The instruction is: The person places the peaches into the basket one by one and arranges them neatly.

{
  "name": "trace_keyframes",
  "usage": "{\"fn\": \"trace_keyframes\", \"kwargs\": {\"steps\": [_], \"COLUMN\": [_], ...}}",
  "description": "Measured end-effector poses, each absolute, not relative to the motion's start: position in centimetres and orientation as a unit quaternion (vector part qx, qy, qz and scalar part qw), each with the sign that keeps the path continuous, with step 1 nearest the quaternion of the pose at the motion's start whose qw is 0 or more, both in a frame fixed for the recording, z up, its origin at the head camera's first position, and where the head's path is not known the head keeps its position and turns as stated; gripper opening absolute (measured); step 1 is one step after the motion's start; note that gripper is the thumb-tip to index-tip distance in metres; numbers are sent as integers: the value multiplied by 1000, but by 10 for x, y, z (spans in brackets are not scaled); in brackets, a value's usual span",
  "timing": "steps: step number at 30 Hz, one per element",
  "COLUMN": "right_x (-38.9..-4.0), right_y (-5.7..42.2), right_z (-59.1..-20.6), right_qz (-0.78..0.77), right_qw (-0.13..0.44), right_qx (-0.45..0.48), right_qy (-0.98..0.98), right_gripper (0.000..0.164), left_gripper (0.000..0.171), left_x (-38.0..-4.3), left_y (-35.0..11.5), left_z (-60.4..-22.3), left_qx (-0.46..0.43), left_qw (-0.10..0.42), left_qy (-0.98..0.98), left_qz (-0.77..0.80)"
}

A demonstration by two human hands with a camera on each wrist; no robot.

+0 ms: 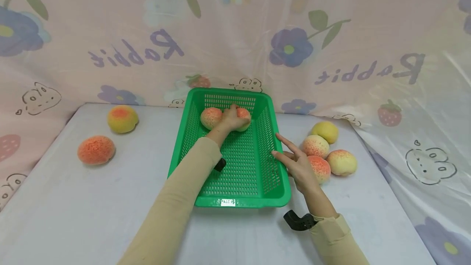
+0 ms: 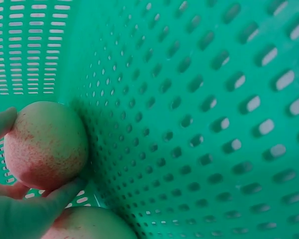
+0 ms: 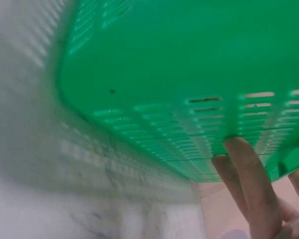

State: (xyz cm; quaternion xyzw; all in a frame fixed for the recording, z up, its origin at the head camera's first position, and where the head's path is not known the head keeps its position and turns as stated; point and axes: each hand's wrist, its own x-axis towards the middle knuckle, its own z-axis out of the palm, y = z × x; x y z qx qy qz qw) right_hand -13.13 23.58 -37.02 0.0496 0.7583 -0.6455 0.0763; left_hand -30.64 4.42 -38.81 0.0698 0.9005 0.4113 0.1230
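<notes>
Inside a green plastic basket (image 1: 241, 167), the person's left hand (image 1: 229, 120) grips a red-and-yellow peach (image 1: 243, 113) near the far end. In the left wrist view, the thumb and fingers lie around that peach (image 2: 47, 144), close to the perforated wall. A second peach (image 1: 211, 118) sits in the basket to the left of the hand; part of a peach (image 2: 92, 224) also shows below the fingers. The right hand (image 1: 299, 167) rests on the basket's right side with fingers spread. In the right wrist view, two fingertips (image 3: 239, 147) touch the outer wall.
Right of the basket, several peaches lie clustered, among them a yellow one (image 1: 325, 131) and a red one (image 1: 319, 169) beside the right hand. On the left lie a red peach (image 1: 96, 150) and a yellow-red peach (image 1: 122, 119). A patterned curtain (image 1: 235, 32) hangs behind the white table (image 1: 92, 207).
</notes>
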Motion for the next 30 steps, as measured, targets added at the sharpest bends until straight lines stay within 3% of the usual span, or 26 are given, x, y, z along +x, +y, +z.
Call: {"fn": "trace_keyframes", "kwargs": {"steps": [9,30], "right_x": [-131,-129], "right_y": [233,236], "right_z": [-371,-367], "right_qz": [-643,-644], "right_qw": [76,76], "right_qx": [58,55], "right_qy": [760,760], "right_gripper": [59,61], "left_gripper": [75,70], "left_x": [-283,-272], "left_y": [39,26], "left_z": [-364,-324], "left_qx": [64,104], "left_qw": [124,120], "left_qy": [914,904], "left_qz": [380,398]}}
